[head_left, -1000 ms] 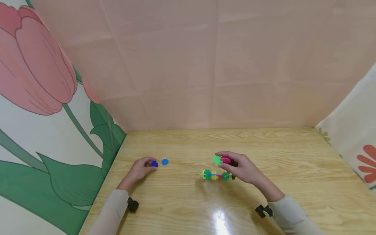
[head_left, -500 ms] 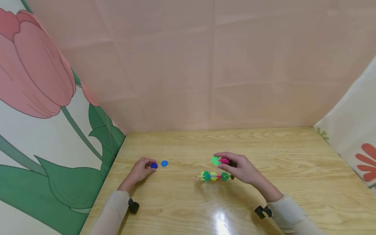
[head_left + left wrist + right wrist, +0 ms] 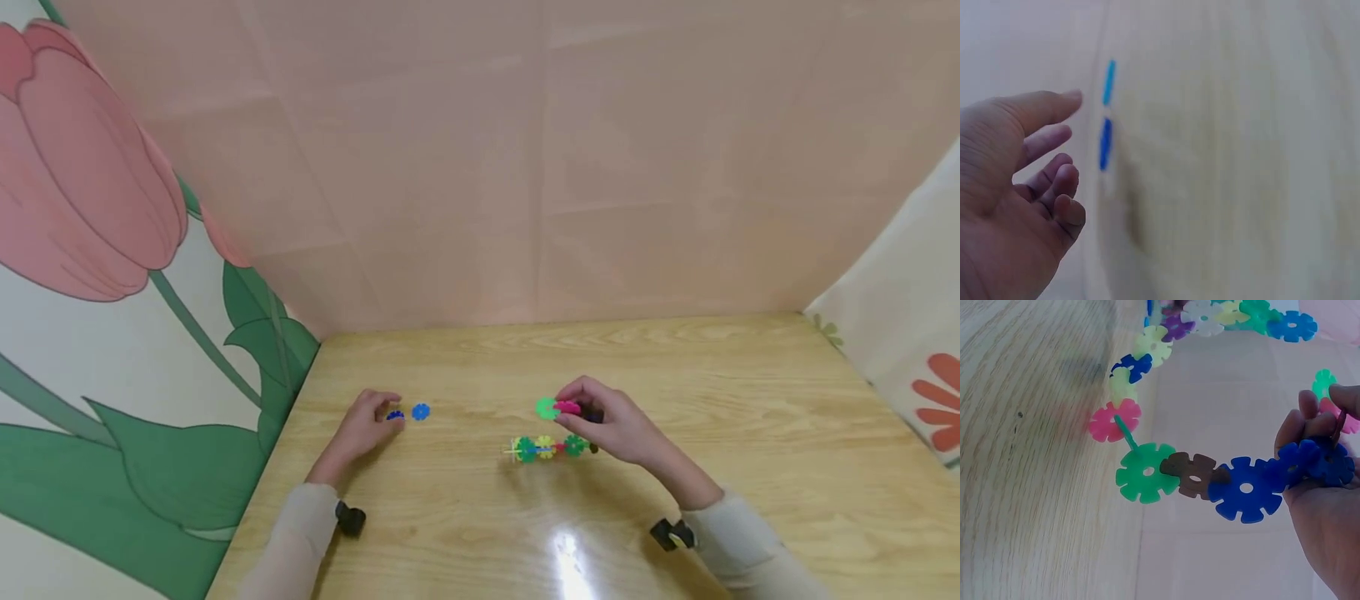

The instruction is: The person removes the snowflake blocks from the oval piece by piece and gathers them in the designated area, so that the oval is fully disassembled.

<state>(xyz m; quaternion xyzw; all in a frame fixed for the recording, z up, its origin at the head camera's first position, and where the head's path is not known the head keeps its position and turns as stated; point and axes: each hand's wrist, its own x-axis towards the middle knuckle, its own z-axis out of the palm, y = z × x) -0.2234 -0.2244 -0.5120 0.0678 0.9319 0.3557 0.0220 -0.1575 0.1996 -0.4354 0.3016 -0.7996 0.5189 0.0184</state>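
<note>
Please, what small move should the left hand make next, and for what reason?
Probably, the left hand should pinch the dark blue disc. It is close to this disc but does not seem to grip it, while the right hand holds the chain with its green end disc exposed, so another disc could perhaps be joined there.

Left of centre in the head view are a light-blue notched plastic disc (image 3: 421, 412) and a dark-blue notched plastic disc (image 3: 395, 415) against a yellowish wood-grain tabletop (image 3: 450, 517); a white printed cloth (image 3: 90, 358) at the left edge bears pink tulips (image 3: 105, 167) and green leaves (image 3: 172, 467). Across the right-wrist frame, the multicoloured chain of notched plastic discs (image 3: 1182, 469) runs pink, green, brown and deep blue, with pale yellow, purple and white higher up
</note>
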